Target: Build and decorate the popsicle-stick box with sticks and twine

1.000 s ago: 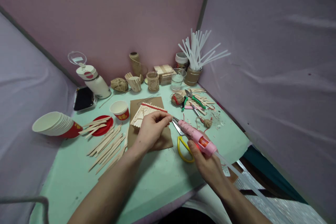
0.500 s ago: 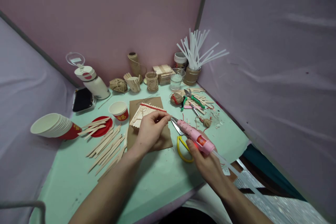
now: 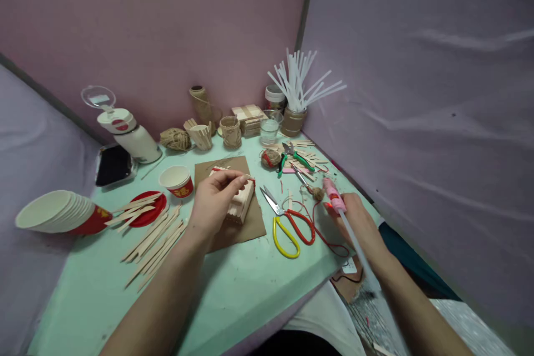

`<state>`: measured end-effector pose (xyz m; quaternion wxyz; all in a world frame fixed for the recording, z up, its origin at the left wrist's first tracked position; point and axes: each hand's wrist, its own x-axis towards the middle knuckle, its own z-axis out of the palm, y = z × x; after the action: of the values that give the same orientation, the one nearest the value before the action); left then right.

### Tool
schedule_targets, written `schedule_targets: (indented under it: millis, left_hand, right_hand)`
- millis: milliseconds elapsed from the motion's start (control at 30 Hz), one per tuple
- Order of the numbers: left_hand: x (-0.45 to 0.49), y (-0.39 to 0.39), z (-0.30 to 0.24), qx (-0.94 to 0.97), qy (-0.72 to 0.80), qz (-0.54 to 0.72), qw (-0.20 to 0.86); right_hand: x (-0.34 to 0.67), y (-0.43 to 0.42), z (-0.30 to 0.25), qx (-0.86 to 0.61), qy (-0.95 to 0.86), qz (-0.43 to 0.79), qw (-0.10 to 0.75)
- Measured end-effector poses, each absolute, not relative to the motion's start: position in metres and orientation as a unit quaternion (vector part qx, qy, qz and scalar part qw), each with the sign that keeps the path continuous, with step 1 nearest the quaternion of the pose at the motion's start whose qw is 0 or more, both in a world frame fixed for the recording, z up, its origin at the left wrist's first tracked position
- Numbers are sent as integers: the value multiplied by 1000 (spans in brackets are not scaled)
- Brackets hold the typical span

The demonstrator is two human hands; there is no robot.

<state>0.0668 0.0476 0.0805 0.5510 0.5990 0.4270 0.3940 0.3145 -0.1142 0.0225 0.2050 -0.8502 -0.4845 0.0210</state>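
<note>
White sticks (image 3: 297,80) fill a jar (image 3: 293,123). The right hand (image 3: 359,221) grips a glue gun (image 3: 334,196); the left hand (image 3: 212,199) is narrowed, contents unclear.

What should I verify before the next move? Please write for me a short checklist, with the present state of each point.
1. Pink glue gun held in right hand: ok.
2. Glue stick loaded: ok, it extends from the gun's rear.
3. Left hand away from the gun: ok, they are well apart.
4. Wooden piece over the cardboard: ok.
5. Scissors closed: not ok, the handles are spread and the blades slightly apart.
6. Nozzle hot enough: cannot tell; a red glow shows near the grip, but heat is not visible.
</note>
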Motion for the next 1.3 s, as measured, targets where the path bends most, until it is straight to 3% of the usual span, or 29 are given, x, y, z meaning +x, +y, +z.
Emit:
schedule_targets:
  millis: [167, 333, 400, 500, 567, 700, 833, 1067, 1300]
  left_hand:
    - [59, 58, 82, 613, 405, 404, 544]
    - [54, 69, 76, 620, 368, 416, 555]
    - [54, 73, 74, 629, 342, 426, 553]
    - [54, 76, 71, 647, 289, 442, 550]
    - [54, 76, 70, 658, 258, 441, 553]
    - [53, 75, 68, 659, 232, 428, 574]
    - [50, 77, 68, 643, 216, 430, 596]
    - [48, 80, 70, 658, 218, 435, 575]
    - [37, 90, 71, 726, 252, 418, 484]
  right_hand:
    - [361, -113, 4, -874, -485, -37, -9]
    - [375, -111, 3, -867, -494, 23, -66]
    - [366, -108, 21, -872, -490, 7, -4]
    - [329, -93, 62, -810, -537, 49, 231]
    - [293, -75, 84, -724, -546, 206, 367]
    - [228, -38, 94, -577, -470, 479, 465]
    - [203, -18, 83, -515, -421, 530, 525]
    - [193, -13, 81, -526, -399, 526, 536]
    - [187, -10, 78, -572, -434, 446, 534]
